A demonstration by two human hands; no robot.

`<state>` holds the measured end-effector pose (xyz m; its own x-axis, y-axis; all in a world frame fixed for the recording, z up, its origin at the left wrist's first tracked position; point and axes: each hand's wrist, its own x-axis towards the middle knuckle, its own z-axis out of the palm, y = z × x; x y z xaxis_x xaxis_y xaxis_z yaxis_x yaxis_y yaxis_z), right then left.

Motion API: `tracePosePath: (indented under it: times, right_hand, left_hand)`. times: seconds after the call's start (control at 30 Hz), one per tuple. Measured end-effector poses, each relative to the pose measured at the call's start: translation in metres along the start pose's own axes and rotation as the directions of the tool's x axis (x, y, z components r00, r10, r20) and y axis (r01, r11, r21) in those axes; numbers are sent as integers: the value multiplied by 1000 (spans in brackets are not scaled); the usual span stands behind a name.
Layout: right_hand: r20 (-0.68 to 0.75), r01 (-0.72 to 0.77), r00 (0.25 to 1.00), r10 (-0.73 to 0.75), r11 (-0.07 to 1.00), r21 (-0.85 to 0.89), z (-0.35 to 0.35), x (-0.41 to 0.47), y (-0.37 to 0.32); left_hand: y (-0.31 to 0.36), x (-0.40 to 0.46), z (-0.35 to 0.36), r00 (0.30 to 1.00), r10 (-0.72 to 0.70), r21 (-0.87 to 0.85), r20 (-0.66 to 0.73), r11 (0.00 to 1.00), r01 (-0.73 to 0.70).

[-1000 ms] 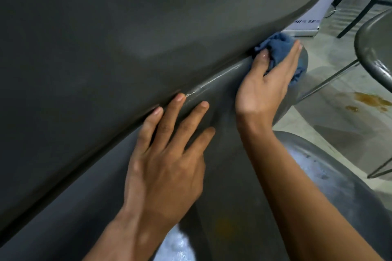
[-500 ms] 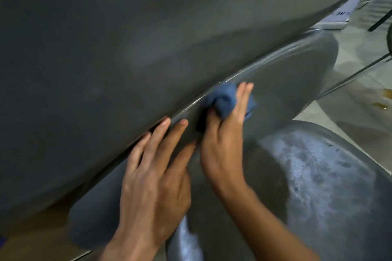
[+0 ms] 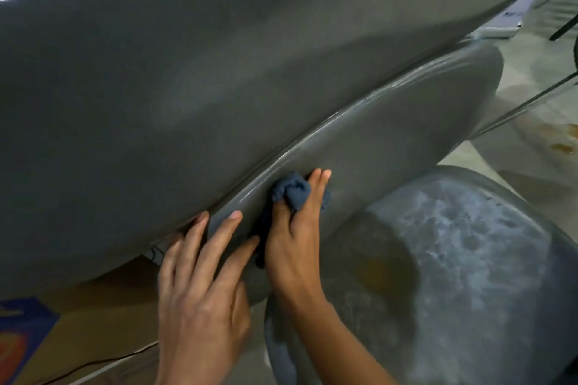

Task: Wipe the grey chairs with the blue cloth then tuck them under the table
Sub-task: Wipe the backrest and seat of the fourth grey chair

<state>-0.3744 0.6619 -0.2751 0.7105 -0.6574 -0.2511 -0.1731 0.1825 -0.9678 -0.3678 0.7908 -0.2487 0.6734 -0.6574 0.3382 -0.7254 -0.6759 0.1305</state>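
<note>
A grey chair's back (image 3: 391,134) runs from the lower left to the upper right, just under the wide grey table top (image 3: 187,72). Its seat (image 3: 469,259) curves below at the right, dull and blotchy. My right hand (image 3: 294,244) presses the bunched blue cloth (image 3: 292,192) against the chair back near the rim; the cloth pokes out between my fingers. My left hand (image 3: 200,284) lies flat on the chair back just left of it, fingers straight and spread, tips at the table's edge.
The tiled floor (image 3: 531,141) at the right carries brown stains. A thin metal chair leg (image 3: 525,106) slants across it. A white appliance (image 3: 513,19) stands at the upper right. A cardboard sheet with blue print (image 3: 25,331) and a thin cable lie at the lower left.
My right hand has slid the blue cloth down and left along the chair back, from its far end to beside my left hand. The left hand has stayed flat on the chair.
</note>
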Motion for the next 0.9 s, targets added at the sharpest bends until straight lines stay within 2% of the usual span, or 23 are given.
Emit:
tracePosePath:
  times: [0.2,0.27,0.33,0.43,0.67,0.8,0.9]
  right_hand:
    - [-152,-16,988,29,996,85,15,2,-24]
    - [-140,2,990,6,998,57,25,-9,-24]
    - [-67,24,998,-22,999,30,33,-32,-20]
    - [11,2,1000,-2,1000,8,37,-54,-17]
    - [-118,22,992,-32,996,-83,31,-15,-33]
    - [-54,42,997,-52,986,-160,15,-42,-28]
    - [2,38,999,-38,994,-103,-9,-57,-19]
  left_hand:
    - [-8,-14,-4,992,-125,-82,-5,989,124]
    - [-11,-19,-5,974,-225,-163,-32,962,217]
    - [-15,-24,-3,958,-282,-228,-53,937,263]
    - [-18,-28,-2,958,-277,-258,-67,933,252]
    - [-21,-24,-7,958,-285,-254,-36,930,267]
    - [4,-31,-11,962,-263,-73,-69,963,258]
    - [32,-40,-9,965,-258,-129,-48,960,250]
